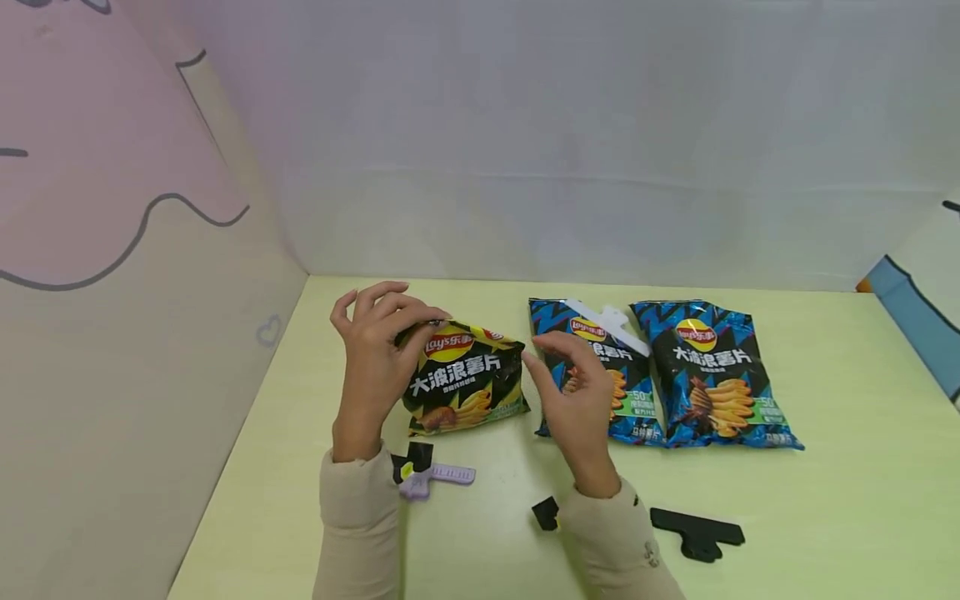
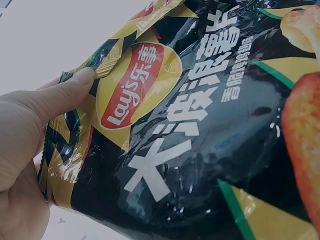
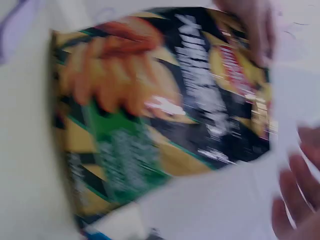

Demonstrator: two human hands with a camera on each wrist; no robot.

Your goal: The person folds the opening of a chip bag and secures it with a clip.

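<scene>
A black and yellow chip bag (image 1: 465,379) stands on the pale yellow table (image 1: 825,500), and it fills the left wrist view (image 2: 200,130) and shows blurred in the right wrist view (image 3: 160,115). My left hand (image 1: 375,350) pinches its top left corner, thumb (image 2: 65,92) pressed on the folded edge. My right hand (image 1: 573,392) hovers beside the bag's right edge, fingers relaxed and holding nothing. Its fingertips (image 3: 295,195) show at the right wrist view's edge.
Two blue chip bags (image 1: 600,375) (image 1: 712,375) lie to the right, a white clip (image 1: 611,325) on the nearer one's top. A purple clip (image 1: 438,477) and a black clip (image 1: 697,532) lie near the front edge. Walls close the left and back.
</scene>
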